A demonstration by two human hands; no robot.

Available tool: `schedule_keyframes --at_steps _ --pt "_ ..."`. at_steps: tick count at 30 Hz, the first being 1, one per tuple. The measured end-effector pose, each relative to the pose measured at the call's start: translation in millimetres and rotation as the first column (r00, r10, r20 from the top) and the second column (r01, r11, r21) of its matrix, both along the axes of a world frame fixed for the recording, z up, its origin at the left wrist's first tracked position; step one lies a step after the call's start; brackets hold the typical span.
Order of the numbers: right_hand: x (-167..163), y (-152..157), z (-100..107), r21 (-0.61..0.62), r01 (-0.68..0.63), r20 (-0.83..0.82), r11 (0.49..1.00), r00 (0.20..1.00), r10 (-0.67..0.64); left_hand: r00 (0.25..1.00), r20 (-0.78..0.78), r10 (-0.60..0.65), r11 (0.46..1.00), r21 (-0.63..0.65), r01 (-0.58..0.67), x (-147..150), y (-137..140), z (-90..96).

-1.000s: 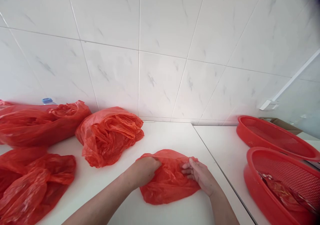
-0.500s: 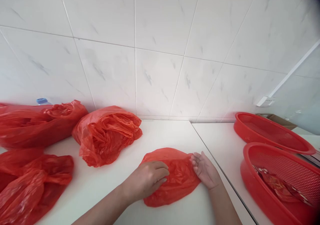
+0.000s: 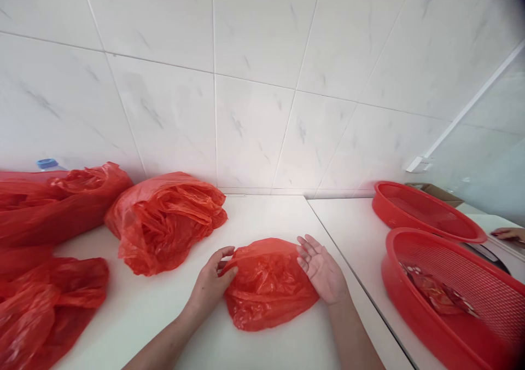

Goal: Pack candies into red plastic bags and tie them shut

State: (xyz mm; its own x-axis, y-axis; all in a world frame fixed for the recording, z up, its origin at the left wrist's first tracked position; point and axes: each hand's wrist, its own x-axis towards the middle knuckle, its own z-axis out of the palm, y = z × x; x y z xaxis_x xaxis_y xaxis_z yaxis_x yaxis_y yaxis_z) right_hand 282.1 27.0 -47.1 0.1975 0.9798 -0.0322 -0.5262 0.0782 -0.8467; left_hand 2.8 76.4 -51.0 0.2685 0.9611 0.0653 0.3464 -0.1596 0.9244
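Observation:
A red plastic bag (image 3: 270,288), puffed up and crumpled, lies on the white table in front of me. At its left edge is my left hand (image 3: 213,279), with the fingers curved, the thumb apart from them and its tips touching the plastic. My right hand (image 3: 323,271) is on the opposite side, palm turned towards the bag and fingers spread, its fingertips at the bag's upper right edge. What the bag contains, if anything, cannot be made out.
Left of me lie bunched red bags (image 3: 164,222) and more red plastic (image 3: 53,310). A blue-capped bottle (image 3: 47,163) is behind them. To the right are two red baskets (image 3: 389,266), the nearer holding small packets (image 3: 441,293). Another person's hand (image 3: 508,233) shows at far right.
My left hand has moved from over the bag to its left edge, its fingers opening. The right hand's fingers have spread. The bag looks more bunched, and my view has turned slightly right.

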Motion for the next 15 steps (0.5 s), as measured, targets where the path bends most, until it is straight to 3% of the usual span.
schedule_keyframes --at_steps 5,8,10,13,15 --pt "-22 -34 36 -0.008 0.097 0.371 0.995 0.925 -0.087 0.997 0.069 0.018 0.999 -0.047 -0.015 -3 1 -8.0" --pt "-18 -69 59 0.021 0.201 0.712 0.979 0.685 -0.156 0.999 0.05 -0.018 0.996 -0.089 0.022 -4 4 -13.3" --pt "0 -94 75 0.055 0.334 0.841 0.941 0.492 -0.224 0.998 0.038 -0.048 0.991 -0.121 0.052 -4 3 -14.0" --pt "49 -126 94 0.069 0.596 0.951 0.8 0.203 -0.233 0.998 0.016 -0.068 0.989 -0.132 0.07 -4 2 -12.7" --pt "85 -142 95 0.004 0.689 0.993 0.725 0.081 -0.083 0.997 0.005 -0.071 0.99 -0.118 0.071 -4 2 -12.1"
